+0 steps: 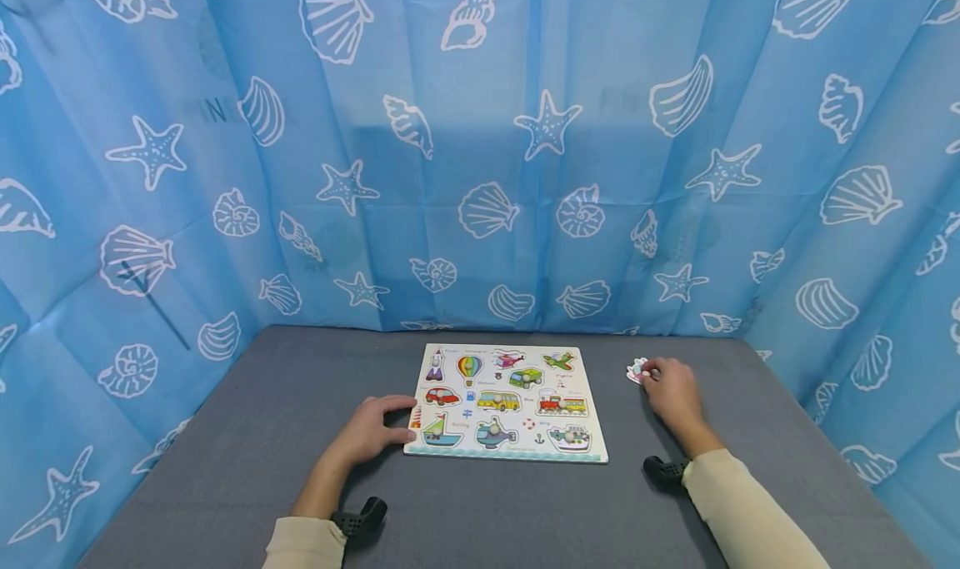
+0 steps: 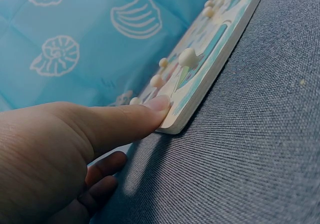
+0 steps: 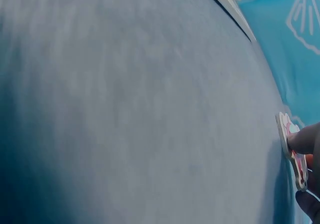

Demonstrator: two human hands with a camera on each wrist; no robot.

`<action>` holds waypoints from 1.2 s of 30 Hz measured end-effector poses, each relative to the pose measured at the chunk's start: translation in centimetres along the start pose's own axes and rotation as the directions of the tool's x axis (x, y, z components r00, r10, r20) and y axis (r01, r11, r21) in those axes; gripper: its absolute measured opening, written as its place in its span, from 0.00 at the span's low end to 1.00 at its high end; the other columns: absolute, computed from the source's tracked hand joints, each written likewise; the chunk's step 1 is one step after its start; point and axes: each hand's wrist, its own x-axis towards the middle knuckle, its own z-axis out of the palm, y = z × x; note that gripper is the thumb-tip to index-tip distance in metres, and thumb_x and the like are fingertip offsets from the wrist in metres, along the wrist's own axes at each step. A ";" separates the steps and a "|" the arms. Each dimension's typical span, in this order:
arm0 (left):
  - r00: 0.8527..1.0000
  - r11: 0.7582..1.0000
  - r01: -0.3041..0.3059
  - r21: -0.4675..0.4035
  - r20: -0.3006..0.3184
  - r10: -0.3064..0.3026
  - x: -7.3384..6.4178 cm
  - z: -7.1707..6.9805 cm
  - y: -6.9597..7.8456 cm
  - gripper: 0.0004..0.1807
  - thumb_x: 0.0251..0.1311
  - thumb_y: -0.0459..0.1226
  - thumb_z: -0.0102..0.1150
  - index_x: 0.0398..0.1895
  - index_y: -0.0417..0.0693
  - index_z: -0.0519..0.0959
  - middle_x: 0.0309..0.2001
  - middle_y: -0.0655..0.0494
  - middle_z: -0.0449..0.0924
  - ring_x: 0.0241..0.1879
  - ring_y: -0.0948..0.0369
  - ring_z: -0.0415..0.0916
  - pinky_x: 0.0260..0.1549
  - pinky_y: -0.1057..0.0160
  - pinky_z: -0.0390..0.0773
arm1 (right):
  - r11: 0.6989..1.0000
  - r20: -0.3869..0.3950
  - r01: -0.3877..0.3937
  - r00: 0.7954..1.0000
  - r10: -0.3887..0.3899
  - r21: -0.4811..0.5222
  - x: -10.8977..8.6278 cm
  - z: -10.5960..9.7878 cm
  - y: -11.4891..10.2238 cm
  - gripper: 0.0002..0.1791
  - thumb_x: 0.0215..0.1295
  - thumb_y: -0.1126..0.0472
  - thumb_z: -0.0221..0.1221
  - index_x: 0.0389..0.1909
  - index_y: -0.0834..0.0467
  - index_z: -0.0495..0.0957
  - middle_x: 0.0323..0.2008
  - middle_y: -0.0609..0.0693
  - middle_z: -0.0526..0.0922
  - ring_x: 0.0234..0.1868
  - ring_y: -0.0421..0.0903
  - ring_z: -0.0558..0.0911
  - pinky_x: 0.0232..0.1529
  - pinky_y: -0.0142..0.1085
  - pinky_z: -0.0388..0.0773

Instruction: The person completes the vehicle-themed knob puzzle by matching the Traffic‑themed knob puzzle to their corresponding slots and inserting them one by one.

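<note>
A wooden knob puzzle board [image 1: 467, 426] with pictures of vehicles lies flat on the grey table. My left hand [image 1: 367, 429] rests at its left side, thumb and forefinger spread apart. In the left wrist view the thumb [image 2: 135, 118] presses on the board's near corner, beside a sailboat piece with a round knob. Off to the right of the board, my right hand [image 1: 672, 392] pinches a small flat puzzle piece [image 1: 637, 371], white-edged with pink and green. In the right wrist view that piece [image 3: 286, 134] is tilted on edge, and fingers hide much of its picture.
Blue curtains [image 1: 480, 161] with white shell and starfish prints hang behind and at both sides of the grey table [image 1: 517, 511]. A black strap [image 1: 363, 517] is on the left wrist and another strap [image 1: 663, 471] on the right.
</note>
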 end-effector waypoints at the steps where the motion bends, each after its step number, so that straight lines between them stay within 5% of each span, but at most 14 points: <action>1: 1.000 1.000 0.001 0.001 0.000 -0.001 0.0 0.0 0.0 0.26 0.50 0.39 0.73 0.56 0.52 0.81 0.59 0.52 0.76 0.59 0.50 0.67 0.57 0.41 0.64 | 1.000 0.003 0.004 1.000 -0.004 -0.002 0.1 0.2 -0.3 0.06 0.59 0.69 0.62 0.36 0.66 0.82 0.36 0.65 0.79 0.42 0.65 0.76 0.42 0.57 0.69; 9: 1.000 1.000 -0.007 -0.008 0.001 0.007 0.0 0.0 0.0 0.26 0.50 0.38 0.73 0.56 0.52 0.81 0.59 0.52 0.77 0.59 0.49 0.67 0.58 0.42 0.63 | 0.998 0.022 0.066 0.998 -0.066 -0.022 1.0 1.3 -2.6 0.04 0.58 0.69 0.62 0.34 0.65 0.81 0.34 0.63 0.79 0.41 0.65 0.76 0.43 0.57 0.69; 36: 1.000 1.000 -0.003 -0.007 0.013 0.004 0.0 -0.2 0.1 0.26 0.52 0.38 0.73 0.57 0.51 0.80 0.60 0.51 0.76 0.61 0.49 0.66 0.59 0.41 0.63 | 0.999 0.090 0.038 0.995 -0.040 0.027 2.2 4.6 -9.5 0.05 0.64 0.64 0.61 0.38 0.61 0.82 0.41 0.58 0.80 0.46 0.57 0.74 0.47 0.53 0.70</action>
